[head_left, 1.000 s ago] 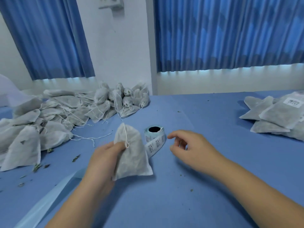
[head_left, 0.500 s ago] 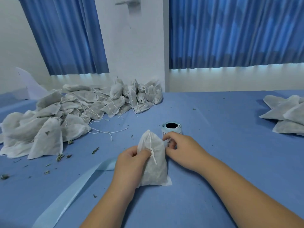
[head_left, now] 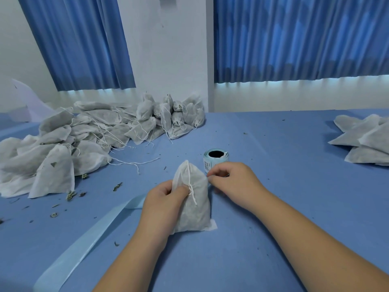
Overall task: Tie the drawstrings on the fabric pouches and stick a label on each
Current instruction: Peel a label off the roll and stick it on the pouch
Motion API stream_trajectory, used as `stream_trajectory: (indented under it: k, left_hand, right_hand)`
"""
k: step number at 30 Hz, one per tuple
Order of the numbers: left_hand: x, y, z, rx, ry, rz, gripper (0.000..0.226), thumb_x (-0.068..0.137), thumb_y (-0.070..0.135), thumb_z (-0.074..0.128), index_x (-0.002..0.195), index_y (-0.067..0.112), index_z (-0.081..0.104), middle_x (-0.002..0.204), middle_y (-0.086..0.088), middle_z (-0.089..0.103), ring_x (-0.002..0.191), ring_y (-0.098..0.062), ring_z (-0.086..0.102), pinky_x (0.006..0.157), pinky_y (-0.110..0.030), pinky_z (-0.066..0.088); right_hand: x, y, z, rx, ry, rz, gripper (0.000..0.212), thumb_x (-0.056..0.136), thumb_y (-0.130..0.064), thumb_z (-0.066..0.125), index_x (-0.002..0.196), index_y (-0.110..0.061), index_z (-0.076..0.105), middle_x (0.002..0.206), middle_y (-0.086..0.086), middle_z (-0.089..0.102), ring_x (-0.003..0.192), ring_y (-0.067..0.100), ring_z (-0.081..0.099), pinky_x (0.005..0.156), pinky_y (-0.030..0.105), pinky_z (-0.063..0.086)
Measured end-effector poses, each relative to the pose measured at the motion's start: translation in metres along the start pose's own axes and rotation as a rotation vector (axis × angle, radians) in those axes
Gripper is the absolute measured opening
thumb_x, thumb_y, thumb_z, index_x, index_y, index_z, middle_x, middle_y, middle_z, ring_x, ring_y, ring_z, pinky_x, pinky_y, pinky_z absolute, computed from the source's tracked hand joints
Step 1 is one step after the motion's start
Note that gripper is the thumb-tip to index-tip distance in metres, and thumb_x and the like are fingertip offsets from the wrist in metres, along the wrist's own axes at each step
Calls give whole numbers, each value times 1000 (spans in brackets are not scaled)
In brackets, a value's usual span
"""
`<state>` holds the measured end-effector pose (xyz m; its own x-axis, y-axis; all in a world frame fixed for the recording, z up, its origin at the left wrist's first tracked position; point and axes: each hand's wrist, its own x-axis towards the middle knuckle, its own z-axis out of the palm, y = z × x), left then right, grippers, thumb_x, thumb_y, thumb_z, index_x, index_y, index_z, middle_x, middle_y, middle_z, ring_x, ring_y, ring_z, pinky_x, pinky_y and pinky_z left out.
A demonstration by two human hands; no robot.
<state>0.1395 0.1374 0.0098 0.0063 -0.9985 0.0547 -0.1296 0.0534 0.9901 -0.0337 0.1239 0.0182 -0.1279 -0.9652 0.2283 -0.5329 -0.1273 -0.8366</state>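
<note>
**One pouch in hand, a large heap still waiting**

The blue table (head_left: 273, 218) carries everything, and the label roll (head_left: 215, 158) near its middle serves as the marker for the rest. Well to the left of the label roll and behind it lies the big heap of pouches (head_left: 63, 148), with white strings trailing loose from many of them. That heap is most of the work, and I judge it still to be done. Far to the right of the label roll sits a much smaller stack of flat pouches (head_left: 366, 144), probably the finished ones, though no label can be made out on them at this angle. A long pale-blue backing strip (head_left: 88, 239) runs from just left of the label roll down toward the near edge. It looks like spent liner, which suggests a fair number of labels have already gone out.

The current pouch (head_left: 193, 207) stands just in front of the label roll. The left hand (head_left: 162, 199) grips it by its left side. Its drawstring (head_left: 190, 186) hangs from a gathered neck, so the tying seems done and the label is still owed. The right hand (head_left: 233, 180) is just in front of the label roll with curled fingers pinched together beside the pouch's edge. Whether they hold a label is too small to tell. Dried leaf crumbs (head_left: 71, 194) are scattered left of the label roll.
</note>
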Motion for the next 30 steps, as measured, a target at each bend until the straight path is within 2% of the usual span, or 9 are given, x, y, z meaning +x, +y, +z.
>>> stream_trajectory:
  k: [1,3,6,9,15,21,25,27,30]
  left_hand:
    - [0,0,0,7,2,2,21,87,16,62,86,-6,63,71,-7,53,67,-17,48,64,-31,37]
    - [0,0,0,17,9,5,23,87,16,61,85,-7,61,70,-7,50,66,-17,45,63,-31,34]
    - [1,-1,-1,28,27,-7,25,87,17,61,85,-9,59,71,-6,49,66,-17,43,63,-31,33]
    - [2,-1,-2,40,37,-23,27,87,17,61,85,-10,58,72,-6,47,68,-18,41,65,-32,31]
    - [2,-3,-2,61,49,-24,27,86,18,61,80,-8,57,70,-5,43,66,-17,38,64,-32,28]
    - [1,-3,-3,110,65,21,30,86,20,60,77,-7,55,69,-5,41,65,-17,36,64,-33,27]
    - [-2,-4,-4,51,29,30,28,88,20,60,82,-7,58,70,-6,46,66,-17,41,64,-32,31]
    - [-6,-1,-4,11,16,46,20,88,22,61,79,5,67,67,-2,56,62,-16,49,59,-27,37]
    - [-14,9,-1,-46,-12,78,17,88,22,62,76,22,74,69,2,68,60,-9,58,55,-20,44]
  right_hand:
    - [-1,-1,-1,15,-9,18,22,83,-10,63,75,-29,70,61,-7,67,65,14,66,69,30,55]
    - [-3,-1,-3,11,-6,21,32,82,-3,60,77,-33,66,63,-2,66,70,23,69,74,36,56]
    - [-5,0,-5,-31,30,18,33,79,0,58,82,-33,59,68,-4,65,69,18,68,72,32,55]
    - [-5,-1,-6,-36,73,49,29,76,-1,59,83,-29,52,75,0,67,75,21,67,70,28,51]
    - [-5,-2,-16,-126,12,135,23,78,-7,58,79,-29,53,82,-3,62,67,10,54,51,17,36]
    - [-5,1,-32,-183,-56,233,18,79,-16,59,89,-30,58,91,-3,61,74,11,55,56,24,35]
    - [-6,-1,-47,-232,-4,243,16,80,-15,57,89,-27,58,87,-5,60,71,12,57,56,25,39]
    - [-7,-6,-55,-181,49,216,16,82,-13,56,90,-26,60,84,-3,62,65,13,57,54,23,42]
    - [-13,-21,-65,182,80,118,22,85,-2,55,96,-18,65,76,2,65,64,14,62,58,26,47]
